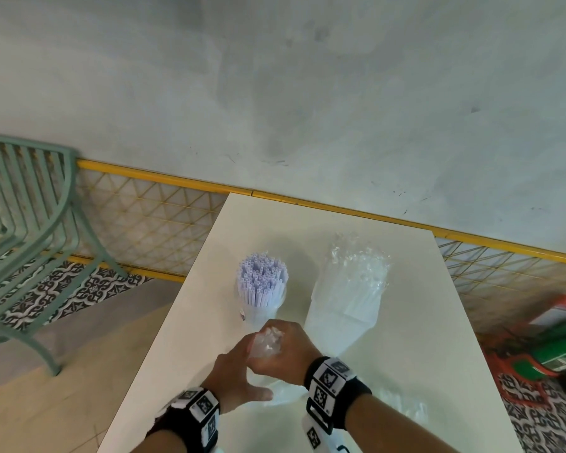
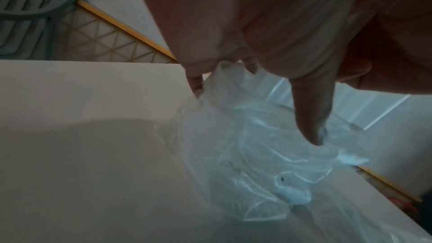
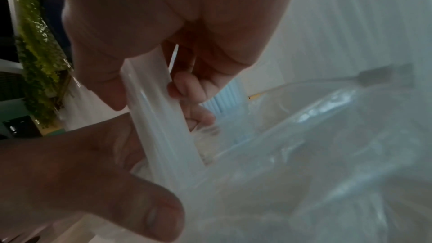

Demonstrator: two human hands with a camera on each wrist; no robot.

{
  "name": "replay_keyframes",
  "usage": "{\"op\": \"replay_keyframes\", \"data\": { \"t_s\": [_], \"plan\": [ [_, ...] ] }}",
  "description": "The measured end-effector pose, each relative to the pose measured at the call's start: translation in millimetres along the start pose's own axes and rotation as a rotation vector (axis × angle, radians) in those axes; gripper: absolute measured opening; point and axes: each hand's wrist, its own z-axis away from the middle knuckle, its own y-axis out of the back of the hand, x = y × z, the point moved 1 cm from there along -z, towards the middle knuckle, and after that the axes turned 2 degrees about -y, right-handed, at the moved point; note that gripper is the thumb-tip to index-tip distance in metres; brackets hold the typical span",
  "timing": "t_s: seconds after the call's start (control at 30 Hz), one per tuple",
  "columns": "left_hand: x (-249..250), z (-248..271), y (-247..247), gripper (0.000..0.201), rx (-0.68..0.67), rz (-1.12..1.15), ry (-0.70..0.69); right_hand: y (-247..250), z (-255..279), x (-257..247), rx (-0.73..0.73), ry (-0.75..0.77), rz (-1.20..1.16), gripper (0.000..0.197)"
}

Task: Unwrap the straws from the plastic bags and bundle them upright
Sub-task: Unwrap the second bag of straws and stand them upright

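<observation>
Pale, smudged wall and a yellow-framed wire fence (image 1: pixel 164 220) stand behind the white tabletop (image 1: pixel 438 322), with a green slatted chair (image 1: pixel 27 204) off beyond the left hand's side. Both hands meet near the tabletop's near edge: the right hand (image 1: pixel 286 349) has its fingers curled round a few translucent straws (image 3: pixel 154 114) and the gathered neck of a clear plastic bag (image 2: pixel 245 145), while the left hand (image 1: pixel 234 384) pinches the same bag lower down, its thumb stretched out toward the right wrist. Just beyond the hands stands the upright bundle of unwrapped straws (image 1: pixel 263 282), their open ends showing, and further out past the right hand lies a still-wrapped pack of straws (image 1: pixel 350 289). More loose plastic (image 1: pixel 406 410) lies close beside the right forearm. My reading is that the bag is being stripped off a small clutch of straws. The film is thin and slippery, so a sharp tug could tear it and leave scraps clinging, or the straws could slide out of the right hand's grip and scatter across the tabletop. The standing bundle sits so close ahead that a forward jerk of either hand, or a swing of the freed bag, could topple it.
</observation>
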Motion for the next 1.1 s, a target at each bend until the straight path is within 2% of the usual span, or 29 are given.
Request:
{"op": "replay_keyframes", "data": {
  "t_s": [0.13,0.2,0.3,0.37,0.43,0.5,0.57,0.63,0.7,0.83,0.93,1.1],
  "plan": [
    [-4.8,3.0,-1.4,0.086,-0.01,-0.151,-0.026,17.4,4.7,-4.6,0.125,-0.058,-0.068,0.037],
    [-8.1,4.5,-2.9,0.082,0.003,-0.248,-0.032,39.2,11.6,-18.8,0.168,-0.04,-0.016,0.031],
    [-5.8,5.4,-2.8,0.09,0.009,-0.316,-0.059,80.9,24.8,-40.7,0.199,0.023,0.012,0.016],
    [3.1,4.8,1.0,0.091,0.078,-0.293,-0.122,111.9,33.9,-52.5,0.297,0.07,0.015,0.021],
    [17.5,2.4,7.4,0.076,0.196,-0.272,-0.213,145.6,40.5,-62.6,0.414,0.048,0.037,0.032],
    [35.8,-3.8,13.0,0.052,0.336,-0.289,-0.348,179.3,45.1,-73.0,0.499,0.021,0.051,0.047],
    [59.0,-12.5,16.1,0.035,0.406,-0.296,-0.466,208.1,47.2,-82.5,0.55,0.026,0.056,0.05],
    [84.7,-23.1,16.9,0.031,0.371,-0.296,-0.482,228.9,44.3,-88.4,0.588,0.038,0.05,0.051],
    [107.4,-36.3,14.6,0.037,0.316,-0.31,-0.457,243.0,39.4,-90.1,0.607,0.034,0.064,0.053],
    [129.7,-63.0,10.3,0.032,0.191,-0.388,-0.329,251.8,30.9,-85.9,0.585,-0.01,0.145,0.053],
    [131.9,-70.9,7.3,0.024,0.183,-0.358,-0.313,249.6,24.7,-77.3,0.55,-0.027,0.192,0.046],
    [134.4,-72.9,-2.9,0.025,0.175,-0.332,-0.353,231.2,17.2,-41.8,0.454,-0.078,0.292,0.039]
  ]
}}
